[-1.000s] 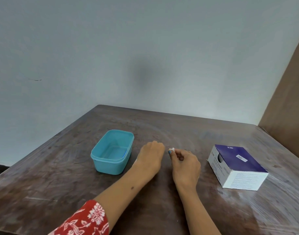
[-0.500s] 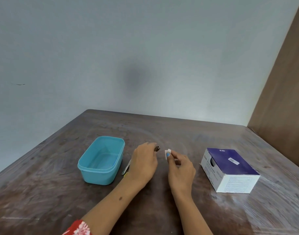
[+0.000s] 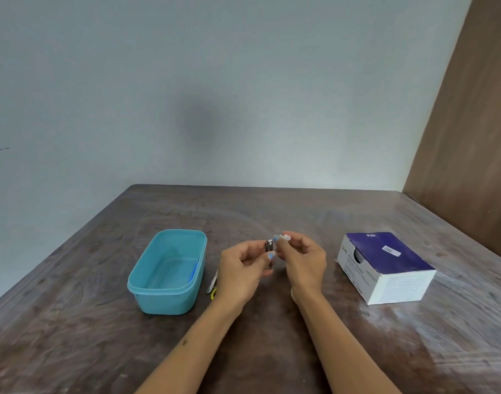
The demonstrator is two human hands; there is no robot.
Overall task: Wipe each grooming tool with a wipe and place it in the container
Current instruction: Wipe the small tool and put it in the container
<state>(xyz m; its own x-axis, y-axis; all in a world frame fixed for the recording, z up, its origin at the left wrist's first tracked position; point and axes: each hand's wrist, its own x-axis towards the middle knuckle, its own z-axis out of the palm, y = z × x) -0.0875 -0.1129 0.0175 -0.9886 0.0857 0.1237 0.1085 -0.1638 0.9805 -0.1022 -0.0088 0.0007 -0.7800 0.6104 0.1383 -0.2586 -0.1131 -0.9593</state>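
Now lifted off the tabletop [image 3: 272,351], a small metal tool [image 3: 269,247] sits pinched in the left hand [image 3: 240,268]; the right hand [image 3: 300,257] pinches a wipe [image 3: 285,238] against it, wiping begun; container [image 3: 169,297] waits.

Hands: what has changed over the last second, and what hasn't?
The left hand has risen off the table, holding a small metal tool; the right hand has brought the white wipe up against it. The teal container and swab box stay put.
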